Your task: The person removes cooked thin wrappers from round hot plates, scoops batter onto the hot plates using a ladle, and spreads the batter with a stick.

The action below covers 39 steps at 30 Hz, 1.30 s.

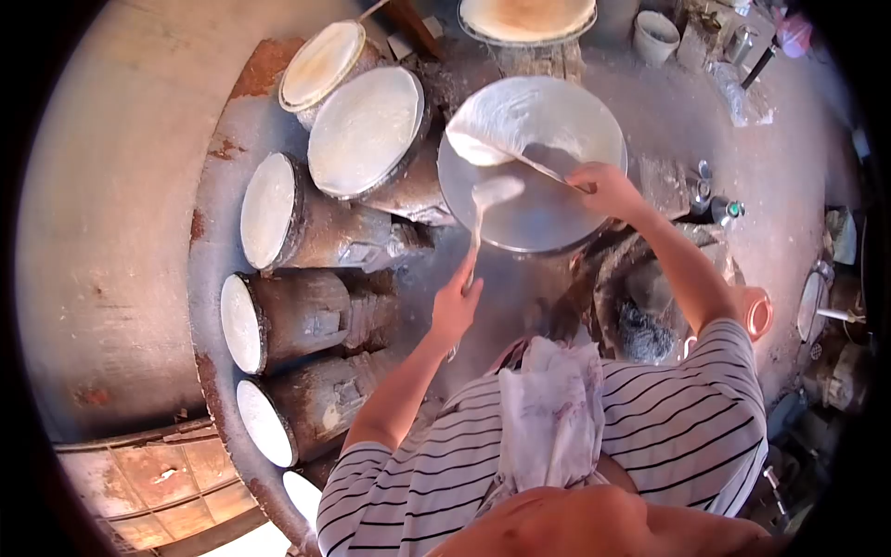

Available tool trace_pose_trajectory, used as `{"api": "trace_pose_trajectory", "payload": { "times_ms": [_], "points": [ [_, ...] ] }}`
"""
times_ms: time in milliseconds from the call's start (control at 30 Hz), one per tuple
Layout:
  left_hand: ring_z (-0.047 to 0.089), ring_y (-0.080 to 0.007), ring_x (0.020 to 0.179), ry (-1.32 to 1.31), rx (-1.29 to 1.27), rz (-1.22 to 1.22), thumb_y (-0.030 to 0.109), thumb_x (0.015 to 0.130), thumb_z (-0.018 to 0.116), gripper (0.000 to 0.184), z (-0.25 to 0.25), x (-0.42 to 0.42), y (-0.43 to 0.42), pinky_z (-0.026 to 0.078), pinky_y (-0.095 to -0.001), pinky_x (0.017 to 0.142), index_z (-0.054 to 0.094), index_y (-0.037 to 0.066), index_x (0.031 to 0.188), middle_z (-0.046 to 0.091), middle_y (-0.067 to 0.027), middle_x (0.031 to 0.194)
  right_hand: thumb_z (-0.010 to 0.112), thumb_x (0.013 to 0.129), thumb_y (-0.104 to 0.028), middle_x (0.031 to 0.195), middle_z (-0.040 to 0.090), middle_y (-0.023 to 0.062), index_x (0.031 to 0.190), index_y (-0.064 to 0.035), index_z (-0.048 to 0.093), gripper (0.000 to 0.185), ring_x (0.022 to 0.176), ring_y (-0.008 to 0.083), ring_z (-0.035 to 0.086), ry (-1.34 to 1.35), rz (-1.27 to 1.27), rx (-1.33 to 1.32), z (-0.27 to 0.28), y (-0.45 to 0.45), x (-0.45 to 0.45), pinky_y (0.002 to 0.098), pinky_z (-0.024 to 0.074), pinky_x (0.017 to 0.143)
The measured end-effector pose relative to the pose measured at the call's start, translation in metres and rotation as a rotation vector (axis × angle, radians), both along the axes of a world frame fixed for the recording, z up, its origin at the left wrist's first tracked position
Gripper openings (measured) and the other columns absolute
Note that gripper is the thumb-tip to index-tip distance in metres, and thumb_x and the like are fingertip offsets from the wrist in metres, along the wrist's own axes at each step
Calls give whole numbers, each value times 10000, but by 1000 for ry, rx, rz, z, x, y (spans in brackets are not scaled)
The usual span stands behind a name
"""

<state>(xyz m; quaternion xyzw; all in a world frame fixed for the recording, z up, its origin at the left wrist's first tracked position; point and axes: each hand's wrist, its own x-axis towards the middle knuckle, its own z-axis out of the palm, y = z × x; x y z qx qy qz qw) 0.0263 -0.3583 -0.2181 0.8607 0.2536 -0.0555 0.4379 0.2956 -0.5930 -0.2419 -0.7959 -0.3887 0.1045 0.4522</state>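
Observation:
A large round griddle (557, 221) lies in front of me, its far part coated with a swirl of white batter (566, 107) and its near part grey. My right hand (608, 192) is closed on a thin-handled spreader (538, 167), whose head reaches the batter at the griddle's left side and is hard to make out under the white. My left hand (455, 304) is wrapped around a long-handled paddle (498, 191) with a rounded, batter-smeared head. That head is over the griddle's left part; whether it touches the surface I cannot tell.
Several round pans with pale sheets, such as one pan (367, 133), stand on clay stoves along the curved left ledge. Another pan (529, 20) is beyond the griddle. A white bucket (656, 39) stands at back right, and an orange bowl (756, 314) lies by my right elbow.

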Motion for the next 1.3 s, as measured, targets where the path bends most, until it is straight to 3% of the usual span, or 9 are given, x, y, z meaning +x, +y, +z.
{"api": "trace_pose_trajectory", "payload": {
  "times_ms": [67,233,467,633,767,900,1100,1233,1300],
  "points": [
    [505,-166,619,40,-18,-20,149,884,577,578,7,1,-4,470,-285,675,366,268,1409,550,-103,1286,646,631,0,987,660,105,910,-39,697,286,865,285,621,143,-113,-98,4,-4,36,341,493,760],
    [518,-104,674,87,-59,-57,149,883,582,589,7,4,-11,458,-236,731,359,268,1415,522,-73,1334,628,635,7,966,661,93,933,-51,695,311,907,273,617,-122,13,-31,-24,24,44,346,490,795],
    [606,-140,1011,271,-126,-110,137,884,577,583,26,10,-18,444,-257,862,366,238,1418,516,-96,1341,618,620,10,923,659,106,957,-38,682,347,815,260,619,43,-20,-10,-7,26,82,337,478,721],
    [501,-166,1200,135,-252,-112,139,892,558,566,8,-14,-15,383,-248,965,366,221,1418,493,-102,1364,623,621,14,934,666,87,971,-56,691,364,789,211,609,-23,280,-1,-28,13,67,306,485,689],
    [611,-135,878,308,-203,-39,129,889,561,567,20,-15,-20,479,-244,777,379,248,1412,540,-64,1313,601,653,5,951,667,67,990,-87,701,364,769,159,589,155,233,-171,-3,-4,61,289,479,668],
    [447,-42,483,41,-222,-26,131,912,552,545,21,-32,-20,408,-214,454,378,237,1417,632,-7,1039,587,686,10,935,666,64,985,-92,704,336,755,153,591,3,321,-166,-3,-2,67,288,480,656],
    [418,-47,430,93,-260,86,151,923,538,551,55,-19,0,379,-221,404,339,207,1434,455,33,592,616,679,14,844,672,55,987,-57,698,326,669,134,565,180,173,-139,9,-25,48,255,455,592],
    [365,-63,373,-130,-731,282,107,932,508,567,63,-21,0,298,-233,336,305,226,1449,369,42,537,581,660,37,883,673,63,1012,-59,696,383,736,143,578,255,244,-90,16,-57,0,281,465,642],
    [321,-63,367,-107,-604,320,84,928,506,584,73,-10,15,277,-227,334,296,251,1446,353,38,532,585,666,44,959,673,66,1006,-64,698,375,743,155,584,241,95,-127,5,-92,-6,288,470,659]
  ]
}}
